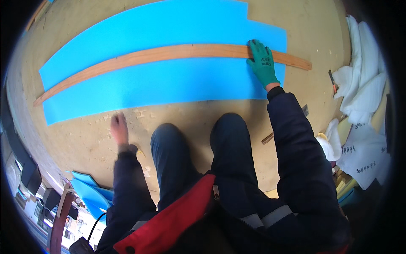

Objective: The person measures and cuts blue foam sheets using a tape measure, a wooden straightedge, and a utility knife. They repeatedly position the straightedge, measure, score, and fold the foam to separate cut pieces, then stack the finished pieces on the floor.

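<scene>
One wooden strip (pixel 169 54) crosses one blue sheet (pixel 160 84); my gloved right hand (pixel 262 63) presses it flat, open grip, while my bare left hand (pixel 119 129) blurs, grip unclear.

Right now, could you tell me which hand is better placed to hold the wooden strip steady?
Right. The gloved right hand already presses on the wooden strip, while the bare left hand rests off the blue sheet.

Free room and obstacles. Between my left hand (pixel 119 129) and the blue foam sheet (pixel 169 84), bare worktable (pixel 177 111) leaves open passage. The long wooden strip (pixel 169 54) bars the sheet lengthwise; my gloved right hand (pixel 262 63) rests on its right part. White foam wrappings (pixel 359 84) crowd the right edge; my knees (pixel 198 139) block the near middle.
</scene>
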